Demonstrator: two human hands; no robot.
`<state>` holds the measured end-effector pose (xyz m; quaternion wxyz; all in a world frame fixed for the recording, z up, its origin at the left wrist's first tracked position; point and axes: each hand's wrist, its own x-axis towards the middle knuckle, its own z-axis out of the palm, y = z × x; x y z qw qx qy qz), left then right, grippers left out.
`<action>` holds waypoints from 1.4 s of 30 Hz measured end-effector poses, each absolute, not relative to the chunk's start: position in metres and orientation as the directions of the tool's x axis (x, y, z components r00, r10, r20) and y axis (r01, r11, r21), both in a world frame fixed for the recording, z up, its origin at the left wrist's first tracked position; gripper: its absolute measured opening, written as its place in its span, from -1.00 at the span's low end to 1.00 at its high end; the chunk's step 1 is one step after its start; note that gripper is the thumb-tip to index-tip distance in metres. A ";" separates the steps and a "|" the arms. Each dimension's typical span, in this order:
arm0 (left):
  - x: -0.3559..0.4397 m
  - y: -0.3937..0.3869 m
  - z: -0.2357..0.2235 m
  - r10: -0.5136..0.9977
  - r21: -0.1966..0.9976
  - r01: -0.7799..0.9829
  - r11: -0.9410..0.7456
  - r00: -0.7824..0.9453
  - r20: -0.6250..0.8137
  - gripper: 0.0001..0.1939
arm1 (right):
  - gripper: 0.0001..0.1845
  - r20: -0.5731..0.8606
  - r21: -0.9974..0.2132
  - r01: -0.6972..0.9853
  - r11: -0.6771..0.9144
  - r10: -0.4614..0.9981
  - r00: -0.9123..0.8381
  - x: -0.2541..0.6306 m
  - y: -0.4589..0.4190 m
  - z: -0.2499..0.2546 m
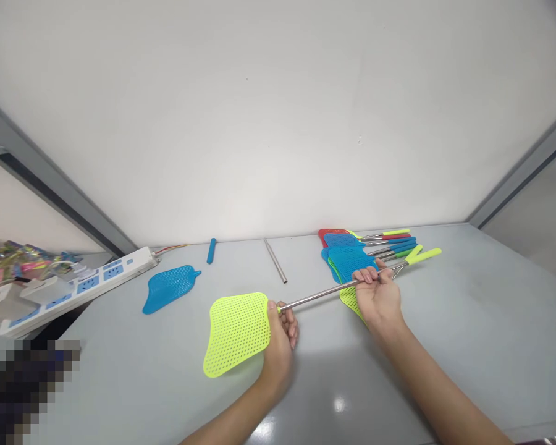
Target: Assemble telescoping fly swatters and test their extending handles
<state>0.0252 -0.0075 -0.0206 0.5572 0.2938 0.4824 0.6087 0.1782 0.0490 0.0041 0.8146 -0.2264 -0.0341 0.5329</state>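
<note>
Both hands hold one fly swatter, its yellow-green perforated head [238, 334] on the left and its thin metal rod [322, 295] slanting up to the right. Around the neck, where head meets rod, my left hand [280, 343] is closed. My right hand [379, 296] has its fingers curled round the other end of the rod, palm turned up; the rod's far end is partly hidden by the fingers. Just behind the right hand lies a pile of fly swatters with blue heads [352, 262], a red head [327, 233] and yellow-green handles [424, 256].
Left on the grey table [134, 383] lie a blue swatter head [170, 287], a blue handle sleeve [211, 251] and a loose metal rod [275, 261]. A white power strip [120, 269] with plugs runs along the left edge, beside colourful packets [23, 259]. A white wall [259, 123] stands behind.
</note>
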 end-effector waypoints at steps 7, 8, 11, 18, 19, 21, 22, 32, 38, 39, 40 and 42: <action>0.027 -0.011 -0.023 0.975 0.936 -0.345 0.070 -0.173 -0.136 -0.60 | -0.75 -0.323 -0.354 -0.895 0.272 0.862 0.390 0.177 0.063 0.015; 0.026 -0.011 -0.022 0.977 0.938 -0.342 0.054 -0.178 -0.121 -0.59 | -0.76 -0.308 -0.366 -0.888 0.278 0.864 0.398 0.176 0.064 0.017; 0.025 -0.010 -0.022 0.977 0.934 -0.356 0.029 -0.188 -0.102 -0.59 | -0.77 -0.253 -0.410 -0.861 0.300 0.870 0.424 0.170 0.067 0.023; 0.024 -0.012 -0.021 0.972 0.917 -0.398 0.040 -0.199 -0.128 -0.60 | -0.73 -0.303 -0.323 -0.880 0.347 0.843 0.444 0.167 0.071 0.023; 0.024 -0.012 -0.021 0.972 0.918 -0.394 0.038 -0.198 -0.125 -0.60 | -0.71 -0.317 -0.314 -0.887 0.339 0.843 0.435 0.167 0.071 0.021; 0.024 -0.011 -0.021 0.971 0.919 -0.393 0.040 -0.203 -0.130 -0.60 | -0.68 -0.336 -0.293 -0.900 0.322 0.847 0.412 0.168 0.071 0.018; 0.023 -0.010 -0.021 0.969 0.916 -0.398 0.044 -0.207 -0.136 -0.60 | -0.67 -0.335 -0.286 -0.904 0.317 0.851 0.405 0.167 0.070 0.016; 0.012 0.003 -0.019 0.944 0.897 -0.439 0.059 -0.266 -0.192 -0.58 | -0.72 -0.279 -0.242 -0.914 0.326 0.879 0.388 0.156 0.068 0.009; 0.016 -0.003 -0.019 0.944 0.902 -0.425 0.079 -0.258 -0.204 -0.58 | -0.74 -0.289 -0.223 -0.931 0.288 0.893 0.346 0.167 0.071 0.004; 0.017 -0.005 -0.019 0.948 0.907 -0.416 0.073 -0.254 -0.193 -0.59 | -0.74 -0.288 -0.220 -0.935 0.278 0.898 0.334 0.168 0.072 0.004; 0.018 -0.007 -0.019 0.953 0.912 -0.404 0.067 -0.246 -0.179 -0.59 | -0.73 -0.286 -0.215 -0.939 0.268 0.902 0.323 0.169 0.072 0.003; 0.021 -0.011 -0.018 0.962 0.921 -0.386 0.059 -0.225 -0.156 -0.59 | -0.72 -0.290 -0.212 -0.944 0.253 0.906 0.308 0.172 0.072 0.003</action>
